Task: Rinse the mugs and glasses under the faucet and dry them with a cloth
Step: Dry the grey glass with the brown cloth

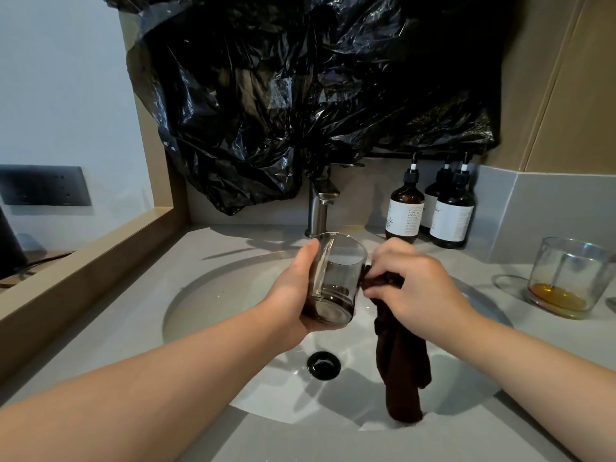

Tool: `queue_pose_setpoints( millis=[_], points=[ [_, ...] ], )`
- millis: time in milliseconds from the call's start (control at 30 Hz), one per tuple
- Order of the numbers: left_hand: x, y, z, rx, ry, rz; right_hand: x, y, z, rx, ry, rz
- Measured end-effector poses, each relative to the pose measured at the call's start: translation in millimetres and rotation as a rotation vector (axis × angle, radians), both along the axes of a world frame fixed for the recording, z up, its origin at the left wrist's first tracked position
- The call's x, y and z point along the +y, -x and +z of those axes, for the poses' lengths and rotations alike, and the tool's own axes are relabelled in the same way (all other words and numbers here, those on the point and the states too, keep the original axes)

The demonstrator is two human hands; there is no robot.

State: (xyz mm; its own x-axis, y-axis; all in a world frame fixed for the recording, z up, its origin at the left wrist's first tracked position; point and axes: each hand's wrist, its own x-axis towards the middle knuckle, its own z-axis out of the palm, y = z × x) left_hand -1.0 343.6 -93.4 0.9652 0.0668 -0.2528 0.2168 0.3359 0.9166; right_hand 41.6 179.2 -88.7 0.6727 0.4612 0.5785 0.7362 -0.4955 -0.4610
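Over the white sink basin (213, 295) my left hand (293, 295) grips a clear smoky glass (336, 278), tilted with its mouth toward the faucet (320, 201). My right hand (413, 285) pinches a dark brown cloth (400, 368) against the glass's right side; the cloth's free end hangs down into the basin. No water runs from the faucet. A second clear glass (566, 275) with amber liquid at its bottom stands on the counter at the right.
Three brown pump bottles (430, 208) stand behind the basin at the right. Crumpled black plastic sheeting (300, 95) covers the wall above the faucet. A black drain (323, 365) sits in the basin. A wooden ledge (83, 271) borders the grey counter on the left.
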Motion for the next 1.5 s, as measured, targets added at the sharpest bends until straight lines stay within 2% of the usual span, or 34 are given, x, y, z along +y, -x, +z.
queue_pose_setpoints(
  millis=[100, 167, 233, 300, 400, 500, 667, 800, 933, 1033, 1100, 1233, 1300, 1400, 1433, 1500],
  points=[
    [-3.0, 2.0, -0.7, 0.002, 0.008, -0.047, -9.3, -13.9, 11.9, 0.184, -0.09, -0.128],
    [-2.7, 2.0, -2.6, 0.026, 0.028, -0.099, -19.2, -14.6, 20.3, 0.429, -0.095, 0.01],
    [-1.2, 2.1, -3.1, 0.053, 0.066, -0.175, -23.3, -10.7, 22.9, 0.579, -0.011, 0.15],
    [1.1, 2.4, -2.7, 0.074, 0.099, -0.241, -21.0, -6.4, 21.7, 0.609, 0.038, 0.18],
    [3.6, 2.9, -0.9, 0.081, 0.068, -0.291, -16.8, -2.0, 23.5, 0.623, -0.014, 0.155],
    [4.9, -1.7, -1.1, 0.081, -0.007, -0.214, -15.2, 0.9, 31.3, 0.62, -0.034, 0.087],
    [-2.3, -10.5, -6.0, -0.095, -0.348, -0.042, -6.7, 6.1, 35.7, 0.52, 0.036, -0.092],
    [-14.5, -4.3, -6.0, -0.106, -0.462, -0.055, -1.5, 12.8, 38.2, 0.441, 0.174, -0.156],
    [-14.6, -0.9, -5.4, -0.033, -0.408, -0.028, 1.4, 15.9, 35.3, 0.394, 0.158, -0.109],
    [-11.8, -0.1, -6.8, 0.05, -0.256, -0.008, 2.9, 13.0, 29.4, 0.351, 0.047, -0.077],
    [-9.8, 0.7, -6.7, 0.089, -0.144, 0.018, 2.6, 8.4, 26.7, 0.254, -0.035, -0.145],
    [-10.8, -0.5, -10.1, 0.086, -0.141, -0.011, 2.1, 7.8, 20.9, -0.057, -0.185, -0.184],
    [-12.7, -0.5, -10.7, 0.084, -0.138, -0.019, 6.5, 15.1, 14.6, -0.177, -0.133, -0.067],
    [-9.6, -1.7, -9.5, 0.094, -0.165, 0.018, 16.2, 26.2, 1.8, -0.312, 0.088, 0.16],
    [-7.8, -2.3, -8.9, 0.095, -0.187, 0.028, 17.5, 25.9, 0.0, -0.314, 0.127, 0.199],
    [-5.3, -2.6, -7.1, 0.098, -0.183, 0.031, 15.6, 18.6, 1.7, -0.238, 0.07, 0.19]
  ],
)
